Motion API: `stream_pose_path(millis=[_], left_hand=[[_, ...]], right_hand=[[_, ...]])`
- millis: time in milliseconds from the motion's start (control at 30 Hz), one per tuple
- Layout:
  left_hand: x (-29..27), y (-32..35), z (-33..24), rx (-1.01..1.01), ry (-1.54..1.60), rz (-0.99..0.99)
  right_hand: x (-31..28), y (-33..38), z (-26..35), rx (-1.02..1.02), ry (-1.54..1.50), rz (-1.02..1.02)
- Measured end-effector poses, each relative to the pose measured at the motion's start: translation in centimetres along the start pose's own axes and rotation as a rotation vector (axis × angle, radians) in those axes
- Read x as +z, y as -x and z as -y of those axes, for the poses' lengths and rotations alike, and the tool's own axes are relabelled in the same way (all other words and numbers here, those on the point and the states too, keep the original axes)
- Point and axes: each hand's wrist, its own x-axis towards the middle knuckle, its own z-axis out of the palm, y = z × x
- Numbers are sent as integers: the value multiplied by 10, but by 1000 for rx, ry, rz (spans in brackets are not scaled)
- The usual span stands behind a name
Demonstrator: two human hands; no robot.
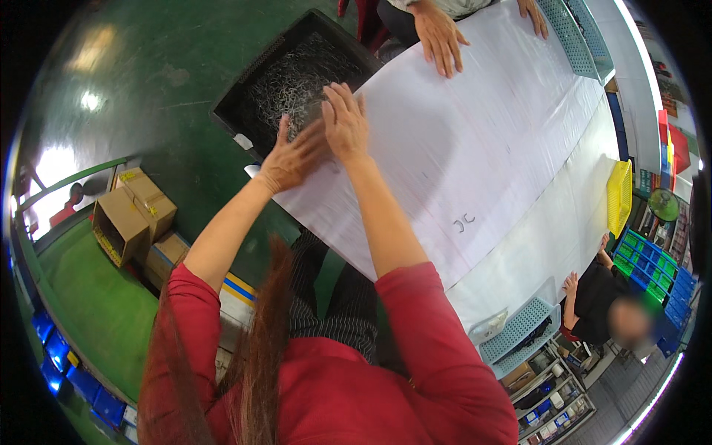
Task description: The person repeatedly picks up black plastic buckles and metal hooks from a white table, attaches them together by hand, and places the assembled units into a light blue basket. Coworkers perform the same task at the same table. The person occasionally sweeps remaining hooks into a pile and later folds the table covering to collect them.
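My left hand (291, 161) is at the near left corner of the white-covered table (415, 159), its thumb raised and its fingers stretched out, partly smeared by motion. Right beside it, my right hand (346, 126) reaches over the table edge with its fingers extended. I see nothing held in either hand. Just beyond both hands is a black crate (237, 96) with a tangled heap of small silvery wire-like pieces (293, 85) in it. Two small dark curved pieces (463, 222) lie on the table to the right of my arms.
Across the table, a co-worker's hands (440, 37) rest on the cover. A blue-grey basket (575, 41) stands at the far right, with a similar basket (519, 334) at the near right. Another person (593, 297) sits beyond it. Cardboard boxes (122, 222) stand to my left.
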Motion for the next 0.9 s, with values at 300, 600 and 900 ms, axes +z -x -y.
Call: stream_pose_path(millis=[300, 600, 900], left_hand=[[-6, 19, 49, -218, 86, -21], [16, -14, 54, -269, 104, 18], [-3, 26, 49, -409, 311, -223]], right_hand=[[-98, 38, -31, 107, 293, -391], [-150, 159, -89, 671, 724, -391], [23, 6, 23, 176, 95, -141]])
